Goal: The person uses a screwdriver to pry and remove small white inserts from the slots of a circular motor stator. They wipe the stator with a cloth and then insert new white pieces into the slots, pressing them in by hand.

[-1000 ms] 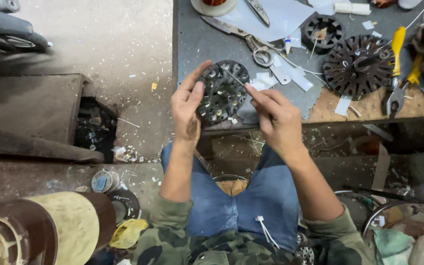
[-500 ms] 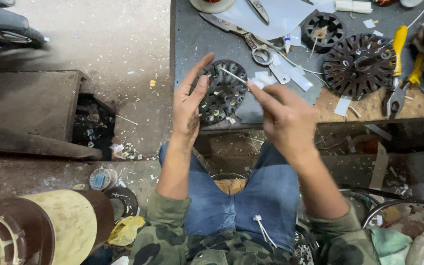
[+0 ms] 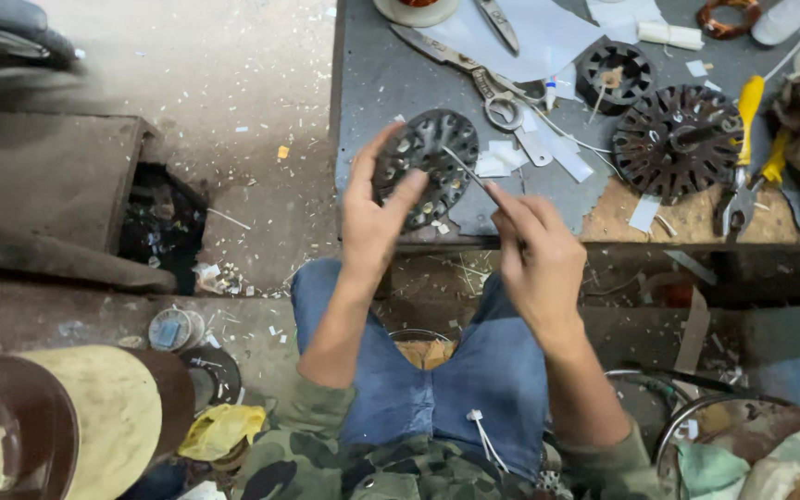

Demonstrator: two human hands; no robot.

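Your left hand point(image 3: 374, 218) holds a dark round slotted metal stator disc point(image 3: 430, 165) upright over the near edge of the grey bench point(image 3: 377, 83), fingers spread along its left rim, thumb against its face. Your right hand point(image 3: 537, 255) has its grip narrowed to a pinch on a thin pale strip point(image 3: 463, 167) whose tip rests against the disc's face. On the bench just beyond lie steel scissors point(image 3: 474, 69); further right sit a larger dark slotted disc point(image 3: 673, 139) and yellow-handled pliers point(image 3: 752, 148).
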